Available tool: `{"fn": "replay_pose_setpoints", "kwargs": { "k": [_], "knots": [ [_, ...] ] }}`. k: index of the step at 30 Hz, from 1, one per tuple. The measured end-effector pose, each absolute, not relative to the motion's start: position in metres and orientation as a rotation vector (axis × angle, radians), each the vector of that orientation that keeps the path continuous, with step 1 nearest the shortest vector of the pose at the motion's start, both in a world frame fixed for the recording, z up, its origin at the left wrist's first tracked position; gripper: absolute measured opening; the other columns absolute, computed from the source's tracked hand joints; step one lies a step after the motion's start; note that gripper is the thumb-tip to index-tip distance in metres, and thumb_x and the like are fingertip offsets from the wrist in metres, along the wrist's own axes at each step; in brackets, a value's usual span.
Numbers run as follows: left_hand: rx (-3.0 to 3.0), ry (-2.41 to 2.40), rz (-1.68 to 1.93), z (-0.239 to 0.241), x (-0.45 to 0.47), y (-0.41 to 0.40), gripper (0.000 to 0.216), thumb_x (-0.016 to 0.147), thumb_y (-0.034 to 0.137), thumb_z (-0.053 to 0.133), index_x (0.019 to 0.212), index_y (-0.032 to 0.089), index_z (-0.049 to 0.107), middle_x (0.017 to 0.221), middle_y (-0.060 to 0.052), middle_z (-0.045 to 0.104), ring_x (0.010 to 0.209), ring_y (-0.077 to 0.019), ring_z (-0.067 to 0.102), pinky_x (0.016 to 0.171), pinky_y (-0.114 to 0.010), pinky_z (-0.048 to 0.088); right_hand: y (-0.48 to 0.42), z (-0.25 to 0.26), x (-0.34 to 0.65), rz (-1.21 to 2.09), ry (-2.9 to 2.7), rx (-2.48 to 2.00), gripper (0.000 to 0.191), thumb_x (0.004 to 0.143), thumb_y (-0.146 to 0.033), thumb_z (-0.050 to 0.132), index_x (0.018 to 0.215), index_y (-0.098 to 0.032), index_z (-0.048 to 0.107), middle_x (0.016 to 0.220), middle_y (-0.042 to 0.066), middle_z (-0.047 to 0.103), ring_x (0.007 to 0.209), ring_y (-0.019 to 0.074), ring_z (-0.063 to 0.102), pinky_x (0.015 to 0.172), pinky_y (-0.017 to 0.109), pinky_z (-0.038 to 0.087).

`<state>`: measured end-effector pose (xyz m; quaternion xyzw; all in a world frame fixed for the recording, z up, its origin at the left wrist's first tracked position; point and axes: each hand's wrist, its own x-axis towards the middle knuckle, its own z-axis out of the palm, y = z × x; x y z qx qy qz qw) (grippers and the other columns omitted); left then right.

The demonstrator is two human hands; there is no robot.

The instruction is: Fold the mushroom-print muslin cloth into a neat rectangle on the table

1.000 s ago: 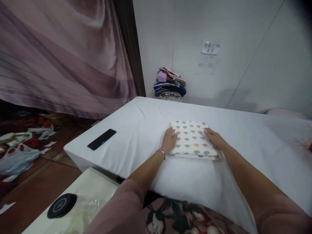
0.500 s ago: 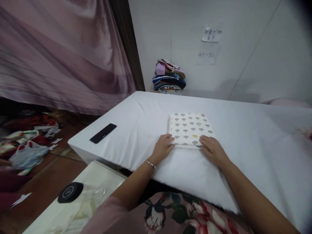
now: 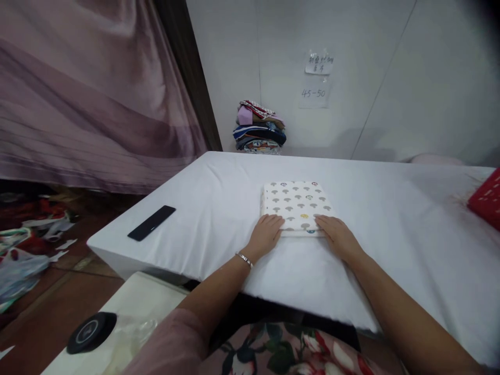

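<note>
A white folded cloth (image 3: 299, 200) printed with grey mushrooms and a few coloured ones lies flat in a neat rectangle on the white-covered table (image 3: 219, 208). My left hand (image 3: 266, 234) rests on its near left corner, fingers stretched out over the top. On the near right corner lies my right hand (image 3: 336, 234), its fingers also laid flat on the fabric. Neither hand grips the cloth; both palms face down. A silver bracelet (image 3: 245, 259) circles my left wrist.
A black phone-like slab (image 3: 152, 223) lies at the table's left. Folded fabrics (image 3: 260, 127) are stacked at the far edge by the wall. A red patterned item (image 3: 488, 200) sits at the right. Lower left, a white surface (image 3: 148, 297) bears a round black object (image 3: 92, 332).
The view has turned slightly right, bringing the red item into sight. My left fingers have spread further onto the cloth's top; my right hand stays at its near right corner.
</note>
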<state>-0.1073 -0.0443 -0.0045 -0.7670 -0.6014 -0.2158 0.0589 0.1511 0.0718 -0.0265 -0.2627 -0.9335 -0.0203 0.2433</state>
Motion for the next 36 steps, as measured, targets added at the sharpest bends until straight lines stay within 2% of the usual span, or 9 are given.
{"fn": "replay_pose_setpoints", "kwargs": {
  "k": [3, 6, 9, 14, 19, 23, 28, 32, 36],
  "knots": [
    [-2.331, -1.830, -0.587, -0.005, -0.106, -0.045, 0.036, 0.087, 0.012, 0.044, 0.121, 0.019, 0.053, 0.127, -0.005, 0.058, 0.121, -0.0191, 0.048, 0.108, -0.040, 0.031, 0.072, -0.028, 0.156, -0.115, -2.500, -0.718, 0.043, 0.086, -0.007, 0.033, 0.119, -0.018, 0.058, 0.120, 0.008, 0.064, 0.110, 0.0218, 0.057, 0.093, 0.040, 0.046],
    [-2.335, -1.847, -0.558, -0.006, -0.106, -0.047, 0.042, 0.083, 0.006, 0.044, 0.121, 0.020, 0.054, 0.128, -0.004, 0.058, 0.121, -0.0182, 0.048, 0.108, -0.038, 0.032, 0.074, -0.032, 0.159, -0.123, -2.453, -0.693, 0.039, 0.087, -0.011, 0.035, 0.115, -0.020, 0.060, 0.115, 0.007, 0.066, 0.106, 0.0227, 0.059, 0.090, 0.042, 0.049],
    [-2.329, -1.839, -0.569, -0.008, -0.105, -0.048, 0.045, 0.081, 0.003, 0.042, 0.121, 0.020, 0.054, 0.128, -0.003, 0.058, 0.121, -0.0184, 0.048, 0.108, -0.038, 0.031, 0.073, -0.035, 0.158, -0.066, -2.436, -0.650, 0.034, 0.089, -0.019, 0.039, 0.118, -0.021, 0.057, 0.118, 0.008, 0.064, 0.108, 0.0235, 0.058, 0.091, 0.044, 0.048],
    [-2.335, -1.823, -0.601, -0.013, -0.102, -0.047, 0.048, 0.079, 0.002, 0.042, 0.121, 0.021, 0.054, 0.127, -0.003, 0.058, 0.121, -0.0200, 0.048, 0.108, -0.040, 0.032, 0.066, -0.031, 0.144, -0.103, -2.453, -0.683, 0.044, 0.088, -0.021, 0.040, 0.131, -0.025, 0.048, 0.131, 0.008, 0.055, 0.118, 0.0257, 0.052, 0.094, 0.047, 0.044],
    [-2.358, -1.830, -0.848, -0.015, -0.103, -0.050, 0.052, 0.075, 0.000, 0.044, 0.121, 0.021, 0.055, 0.126, -0.005, 0.058, 0.121, -0.0233, 0.049, 0.110, -0.043, 0.030, 0.060, -0.028, 0.135, -0.116, -2.540, -0.722, 0.044, 0.089, -0.015, 0.034, 0.127, -0.025, 0.054, 0.127, 0.008, 0.059, 0.117, 0.0251, 0.054, 0.095, 0.048, 0.042],
    [-2.376, -1.843, -1.171, -0.014, -0.110, -0.054, 0.050, 0.071, 0.005, 0.052, 0.117, 0.024, 0.058, 0.121, -0.002, 0.062, 0.117, -0.0190, 0.052, 0.110, -0.039, 0.032, 0.063, -0.032, 0.139, -0.091, -2.532, -0.732, 0.043, 0.090, -0.016, 0.032, 0.124, -0.025, 0.056, 0.126, 0.009, 0.060, 0.118, 0.0252, 0.053, 0.095, 0.049, 0.042],
    [-1.869, -2.260, -1.626, -0.002, -0.131, -0.040, 0.027, 0.078, 0.019, 0.054, 0.102, 0.021, 0.066, 0.108, -0.003, 0.067, 0.102, -0.0174, 0.059, 0.095, -0.032, 0.045, 0.062, -0.034, 0.139, -0.068, -2.515, -0.748, 0.042, 0.088, -0.016, 0.035, 0.122, -0.026, 0.057, 0.125, 0.008, 0.060, 0.118, 0.0257, 0.053, 0.096, 0.050, 0.042],
    [-1.587, -2.748, -1.601, 0.008, -0.151, -0.012, 0.020, 0.079, 0.022, 0.053, 0.093, 0.020, 0.068, 0.097, -0.002, 0.070, 0.086, -0.0160, 0.063, 0.081, -0.027, 0.047, 0.059, -0.033, 0.137, -0.055, -2.489, -0.771, 0.043, 0.086, -0.016, 0.034, 0.123, -0.025, 0.056, 0.125, 0.008, 0.060, 0.119, 0.0253, 0.052, 0.096, 0.050, 0.041],
    [-1.532, -2.934, -1.523, 0.006, -0.162, 0.011, 0.013, 0.076, 0.025, 0.057, 0.078, 0.017, 0.067, 0.084, -0.005, 0.071, 0.077, -0.0177, 0.064, 0.067, -0.026, 0.046, 0.058, -0.033, 0.136, -0.055, -2.489, -0.773, 0.046, 0.085, -0.015, 0.034, 0.125, -0.027, 0.054, 0.126, 0.007, 0.059, 0.120, 0.0251, 0.052, 0.097, 0.050, 0.041]
  ]
}}
